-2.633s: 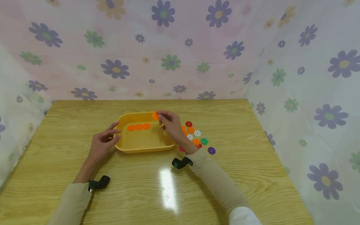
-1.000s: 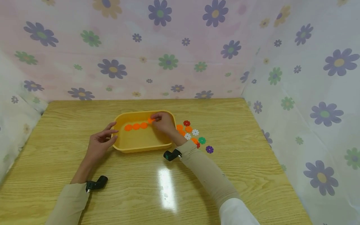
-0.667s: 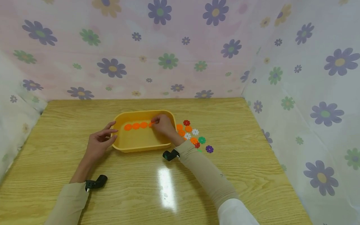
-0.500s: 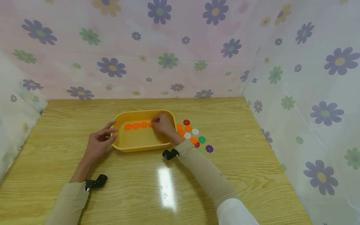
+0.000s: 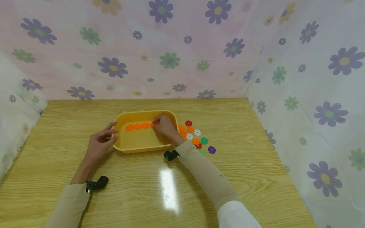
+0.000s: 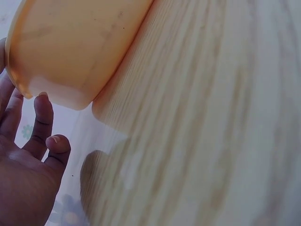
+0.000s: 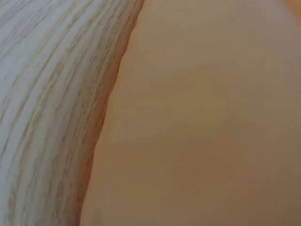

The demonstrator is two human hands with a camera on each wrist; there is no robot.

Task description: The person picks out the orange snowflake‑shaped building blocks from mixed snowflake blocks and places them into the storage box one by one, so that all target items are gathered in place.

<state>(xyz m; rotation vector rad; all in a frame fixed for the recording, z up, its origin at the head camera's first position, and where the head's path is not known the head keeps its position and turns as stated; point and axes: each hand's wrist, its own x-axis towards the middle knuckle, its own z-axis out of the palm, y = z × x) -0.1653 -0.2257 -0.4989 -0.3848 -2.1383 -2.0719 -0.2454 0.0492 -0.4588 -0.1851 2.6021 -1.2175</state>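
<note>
The left hand (image 5: 98, 144) is stretched forward, its fingers (image 5: 112, 131) spread apart and softly bent, with the thumb (image 5: 112, 140) standing separate on their nearer side. To the right of these fingers is the right hand (image 5: 166, 127), its back turned upward and its fingers bent, the tips close together. From behind the fingers, the left forearm (image 5: 68, 202) and right forearm (image 5: 208, 174) come diagonally, both sleeved in beige.

Tray (image 5: 139, 139): yellow, rectangular, rounded corners, raised walls; upright on worktop (image 5: 131, 196). Row of three discs (image 5: 137, 126): orange, round, inside tray toward far wall, set edge to edge; whether interlocked, too small to tell. Fourth disc (image 5: 152, 125): orange, at row's right end, inside tray, pinched in right hand (image 5: 166, 127), partly hidden by fingers.
</note>
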